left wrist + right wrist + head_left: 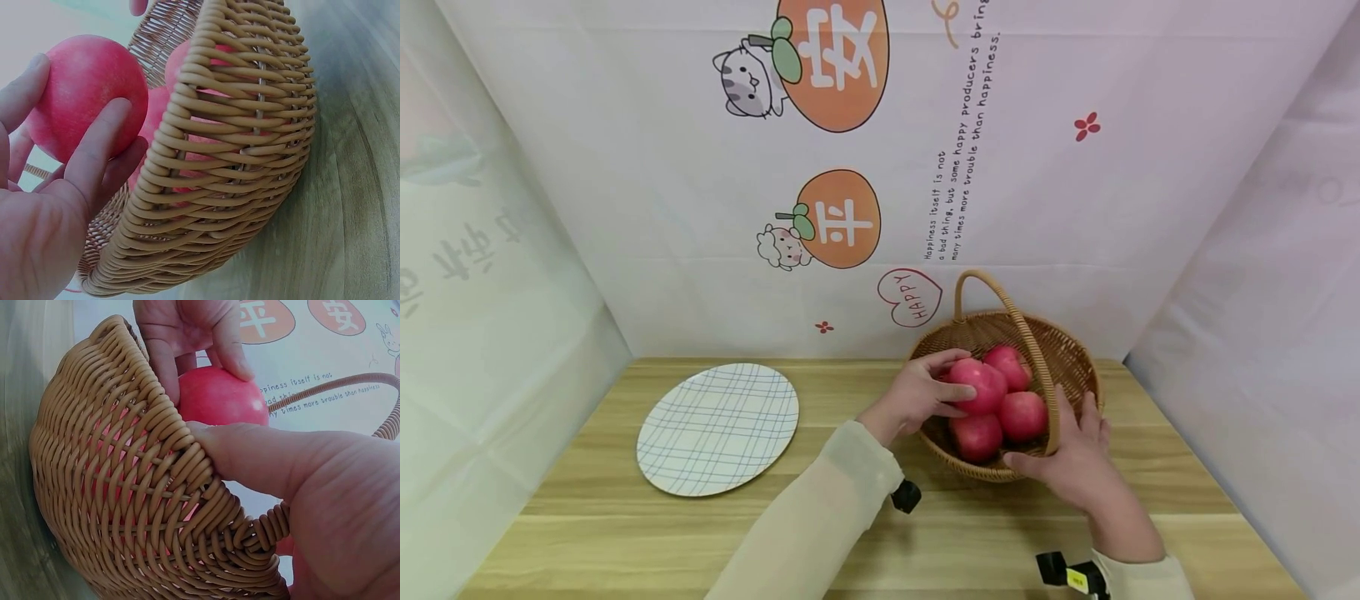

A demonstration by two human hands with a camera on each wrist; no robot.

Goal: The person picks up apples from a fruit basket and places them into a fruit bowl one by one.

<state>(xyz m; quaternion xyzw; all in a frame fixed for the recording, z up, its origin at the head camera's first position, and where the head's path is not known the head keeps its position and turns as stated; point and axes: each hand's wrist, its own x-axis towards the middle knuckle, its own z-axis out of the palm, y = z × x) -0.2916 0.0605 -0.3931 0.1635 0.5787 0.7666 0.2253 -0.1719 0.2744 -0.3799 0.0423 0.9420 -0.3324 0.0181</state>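
Note:
My left hand [917, 392] grips a red apple [976, 385] between thumb and fingers, at the left side of a brown wicker basket [985, 473]. In the left wrist view, this apple [94, 94] is up at the basket's rim [169, 134], fingers spread around it. Several other red apples lie inside, among them one at the back [1009, 367] and one at the front [976, 437]. My right hand [1078, 462] holds the basket's right front rim beside the foot of the handle [1037, 358]. Its thumb [250, 453] lies on the rim in the right wrist view.
A round white plate [718, 429] with a blue checked pattern lies on the left of the wooden table [850, 383]. Behind the table stands a white printed backdrop [1037, 208], close behind the basket. White sheets [1247, 333] close off both sides.

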